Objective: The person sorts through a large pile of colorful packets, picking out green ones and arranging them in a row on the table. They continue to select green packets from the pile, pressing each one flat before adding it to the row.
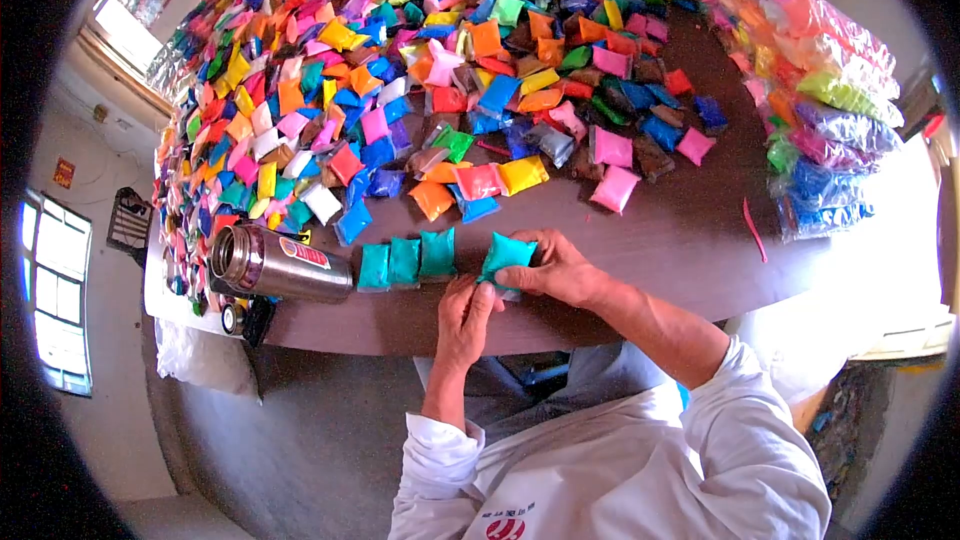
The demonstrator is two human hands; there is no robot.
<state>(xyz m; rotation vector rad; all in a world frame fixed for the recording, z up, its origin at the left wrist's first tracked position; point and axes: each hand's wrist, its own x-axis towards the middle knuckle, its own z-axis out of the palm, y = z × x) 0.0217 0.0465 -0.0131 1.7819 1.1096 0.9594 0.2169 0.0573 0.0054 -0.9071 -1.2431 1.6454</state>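
Observation:
Near the table's front edge, my right hand [562, 272] grips a teal packet [507, 256] at its right side, thumb in front. My left hand [467, 315] is just below and left of that packet, its raised fingertips closed at the packet's lower edge. Left of my hands, three teal packets lie in a row: one [437, 253] nearest, one [404, 261] in the middle and one [374, 266] at the far end. That last one lies beside a steel flask [285, 262], which is on its side with its open mouth to the left.
A large heap of coloured packets [375, 125] covers the back and left of the brown table [640, 240]. Clear bags of packets [830, 140] are stacked at the right. A thin red strip [753, 230] lies near them. A black object [258, 321] sits below the flask.

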